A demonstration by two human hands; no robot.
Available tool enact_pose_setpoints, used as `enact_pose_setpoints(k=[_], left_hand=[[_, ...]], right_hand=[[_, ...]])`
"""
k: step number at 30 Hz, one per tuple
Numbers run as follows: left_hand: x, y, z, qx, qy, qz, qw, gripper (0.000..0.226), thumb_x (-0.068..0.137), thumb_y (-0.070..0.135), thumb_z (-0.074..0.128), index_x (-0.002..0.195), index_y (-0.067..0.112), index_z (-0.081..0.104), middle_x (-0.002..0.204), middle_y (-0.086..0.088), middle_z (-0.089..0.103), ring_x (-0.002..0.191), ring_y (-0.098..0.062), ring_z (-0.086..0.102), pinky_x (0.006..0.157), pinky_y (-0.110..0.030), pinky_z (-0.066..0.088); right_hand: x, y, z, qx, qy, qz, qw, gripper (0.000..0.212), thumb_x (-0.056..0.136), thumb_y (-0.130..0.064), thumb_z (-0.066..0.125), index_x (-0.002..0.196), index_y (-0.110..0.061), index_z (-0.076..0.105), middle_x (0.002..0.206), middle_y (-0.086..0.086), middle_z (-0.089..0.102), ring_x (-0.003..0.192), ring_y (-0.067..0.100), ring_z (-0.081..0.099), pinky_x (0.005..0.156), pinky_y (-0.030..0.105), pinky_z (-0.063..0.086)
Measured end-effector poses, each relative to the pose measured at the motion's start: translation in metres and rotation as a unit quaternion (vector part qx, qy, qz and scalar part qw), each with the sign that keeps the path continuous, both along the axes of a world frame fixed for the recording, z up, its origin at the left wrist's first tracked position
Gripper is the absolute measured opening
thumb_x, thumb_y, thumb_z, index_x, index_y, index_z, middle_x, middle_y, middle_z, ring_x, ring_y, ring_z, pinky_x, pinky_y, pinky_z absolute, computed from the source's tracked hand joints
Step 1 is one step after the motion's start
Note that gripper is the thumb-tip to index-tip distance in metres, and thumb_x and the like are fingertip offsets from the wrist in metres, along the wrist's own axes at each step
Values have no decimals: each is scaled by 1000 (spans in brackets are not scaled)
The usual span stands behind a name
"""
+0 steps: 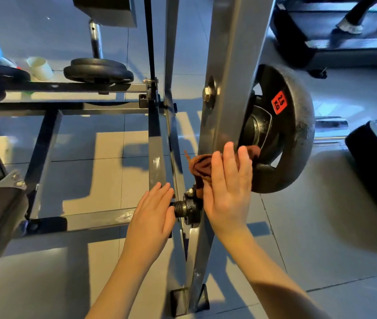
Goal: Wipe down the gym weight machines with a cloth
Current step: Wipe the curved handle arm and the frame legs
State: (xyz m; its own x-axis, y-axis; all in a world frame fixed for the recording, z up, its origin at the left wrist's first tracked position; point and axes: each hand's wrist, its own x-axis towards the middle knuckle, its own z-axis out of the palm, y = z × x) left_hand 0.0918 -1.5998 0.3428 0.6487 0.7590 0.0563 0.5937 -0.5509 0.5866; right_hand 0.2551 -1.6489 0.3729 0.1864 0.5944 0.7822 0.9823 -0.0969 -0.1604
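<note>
1. Low on the machine, at its grey upright [229, 77]: right hand [226, 192] lies flat, fingers straight and together, palm pressing the brown cloth [200, 168] onto the metal. Nothing pinched; the cloth is held by pressure alone, which suits a sliding wipe.
2. Cloth bunched under the palm, its loose edge sticking out on the left. Fingertips reach just beside the plate [298, 134] hung on the far side of the upright. Whether the cloth touches the plate, cannot tell.
3. Left hand [153, 212] also spread flat and holding nothing, fingers beside the thin frame bar and next to the threaded pivot [184, 207]. Likely a brace to steady the body while leaning down; contact with the bar looks probable, not certain.
4. Plate carries a red label [279, 102] and a scuffed rim. It sits close against the upright, so that gap will be awkward for a flat hand.
5. Judgement: mid-wipe on the lower upright; pivot, plate and base bars look undone.
6. Around: spare plates [98, 70] and a white cup [40, 67] on the floor beyond the frame; treadmill [344, 47] behind, a foot on it.
</note>
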Motion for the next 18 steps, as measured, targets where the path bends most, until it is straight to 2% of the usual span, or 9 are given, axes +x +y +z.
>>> enact_pose_setpoints(k=[2, 5, 8, 10, 13, 16, 18], left_hand=[[0, 0, 0, 6, 6, -4, 1000, 58, 95, 37, 21, 138, 10, 48, 146, -2, 44, 139, -16, 31, 115, -21, 6], [0, 0, 1, 24, 24, -13, 999, 55, 96, 34, 24, 135, 9, 52, 143, -5, 48, 137, -22, 37, 114, -27, 13], [-1, -1, 3, 40, 30, -13, 999, 53, 97, 34, 24, 134, 10, 53, 142, -4, 50, 136, -22, 39, 113, -28, 14], [-2, -3, 4, 40, 29, -9, 999, 54, 97, 37, 22, 136, 12, 52, 143, -2, 48, 138, -20, 36, 114, -27, 12], [-4, -6, 4, 40, 48, -14, 998, 59, 97, 41, 19, 140, 13, 47, 147, -1, 42, 140, -19, 31, 116, -31, 16], [-8, -10, 5, 68, 91, -24, 993, 58, 97, 42, 22, 140, 11, 46, 147, -5, 43, 139, -22, 35, 113, -41, 18], [-9, -11, 4, 70, 96, -25, 993, 57, 97, 41, 24, 139, 10, 47, 145, -6, 45, 137, -23, 37, 111, -43, 19]], right_hand=[[-7, -16, -28, -29, -14, 6, 999, 55, 106, -22, 34, 155, -13, 11, 163, 2, 4, 150, 26, 2, 118, 52, 21], [-15, -36, -58, -76, -24, 4, 997, 56, 107, -27, 27, 156, -15, 2, 163, 0, -5, 150, 27, -1, 106, 61, 28], [-13, -27, -42, -58, -20, 1, 998, 56, 107, -26, 26, 156, -18, 1, 163, -2, -8, 150, 25, -3, 113, 56, 23], [-12, -17, -29, -30, -12, 0, 999, 56, 107, -26, 28, 156, -20, 1, 163, -4, -9, 150, 23, -3, 120, 47, 14], [-20, -19, -37, -23, 23, -22, 999, 56, 108, -26, 28, 156, -20, 0, 163, -4, -9, 150, 22, -3, 122, 41, 7], [-32, -42, -67, -76, 29, -32, 996, 54, 108, -29, 23, 156, -19, -1, 163, -4, -9, 150, 22, -5, 122, 42, 8], [-30, -47, -71, -100, 15, -36, 994, 56, 107, -28, 25, 155, -20, -2, 163, -4, -9, 150, 22, -5, 116, 50, 18]])
